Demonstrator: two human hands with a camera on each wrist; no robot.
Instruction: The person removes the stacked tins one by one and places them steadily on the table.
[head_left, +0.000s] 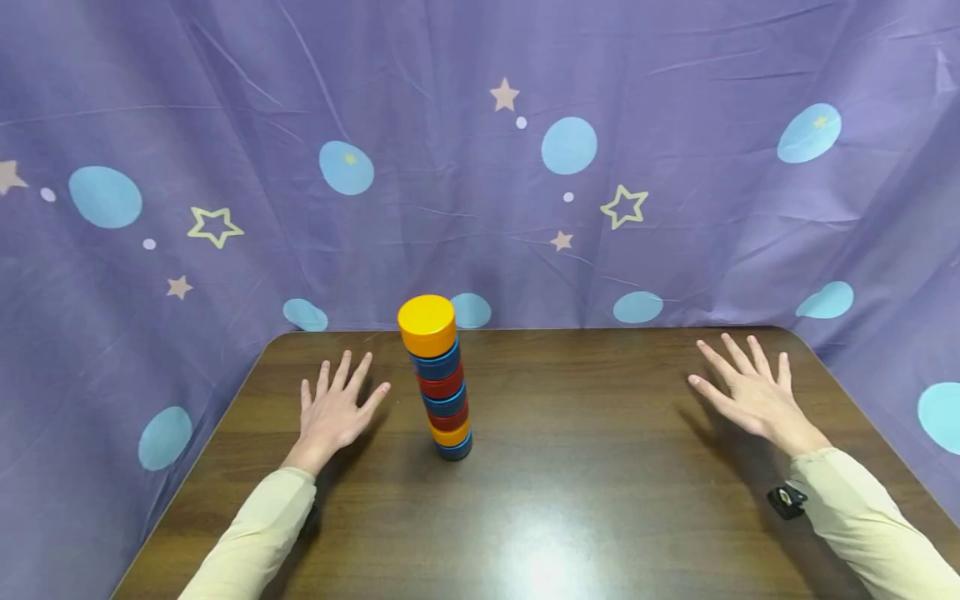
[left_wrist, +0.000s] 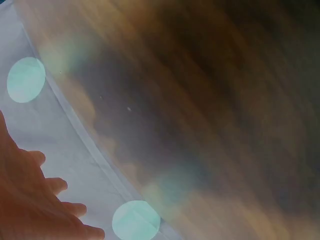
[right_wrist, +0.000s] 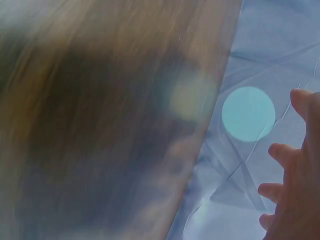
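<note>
A tall stack of round blocks [head_left: 442, 388] stands on the table, left of centre in the head view. Yellow, blue and red pieces make it up, with a wider-looking yellow one on top and a blue one at the base. To its left, the left hand [head_left: 333, 417] is spread flat with nothing in it, the thumb pointing toward the stack but apart from it. Far over on the right side, the right hand [head_left: 753, 396] is likewise spread and holds nothing. Each wrist view shows its own hand, left [left_wrist: 30, 195] and right [right_wrist: 300, 170], at the frame's edge with fingers extended.
The brown wooden table [head_left: 585, 433] has rounded far corners and reflects a bright light near its front. Behind it and at both sides hangs a purple curtain [head_left: 450, 167] with stars and blue dots. A small black device [head_left: 787, 502] sits at the right wrist.
</note>
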